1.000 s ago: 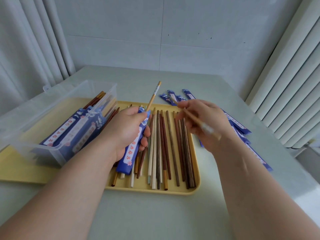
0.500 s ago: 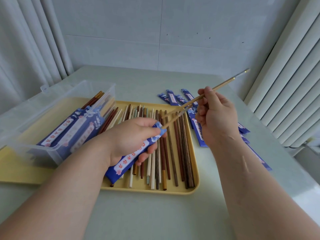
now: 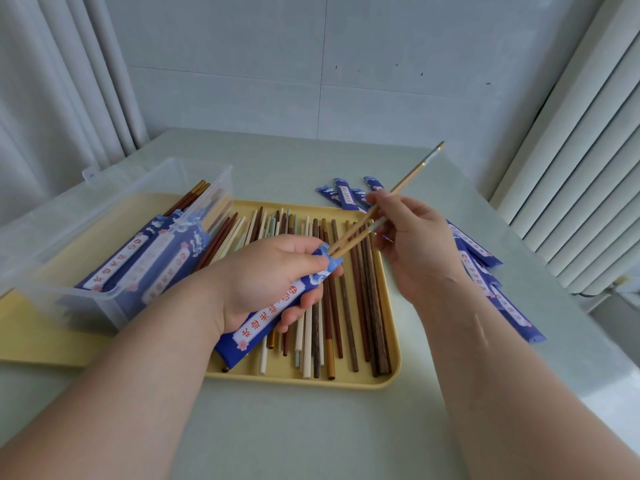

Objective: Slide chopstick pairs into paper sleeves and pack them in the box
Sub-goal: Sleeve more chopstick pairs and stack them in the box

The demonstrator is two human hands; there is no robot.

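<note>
My left hand (image 3: 273,275) grips a blue paper sleeve (image 3: 263,323) above the yellow tray (image 3: 391,372), its open mouth pointing up and right. My right hand (image 3: 412,244) pinches a tan chopstick pair (image 3: 401,185) whose tips sit in the sleeve's mouth; one stick reaches far up to the right, the other is shorter in view. Loose chopsticks (image 3: 346,306) of several colours lie in the tray. The clear plastic box (image 3: 114,216) at left holds several filled sleeves (image 3: 156,258).
Empty blue sleeves (image 3: 485,271) lie scattered on the table right of the tray, more at its far edge (image 3: 346,195). The box stands on a second yellow tray (image 3: 34,337). Curtains hang at left, a ribbed radiator at right, a wall behind.
A second ago my right hand held one chopstick apart from the sleeve. It has since brought both sticks together and their tips have entered the sleeve's mouth, sliding a little deeper.
</note>
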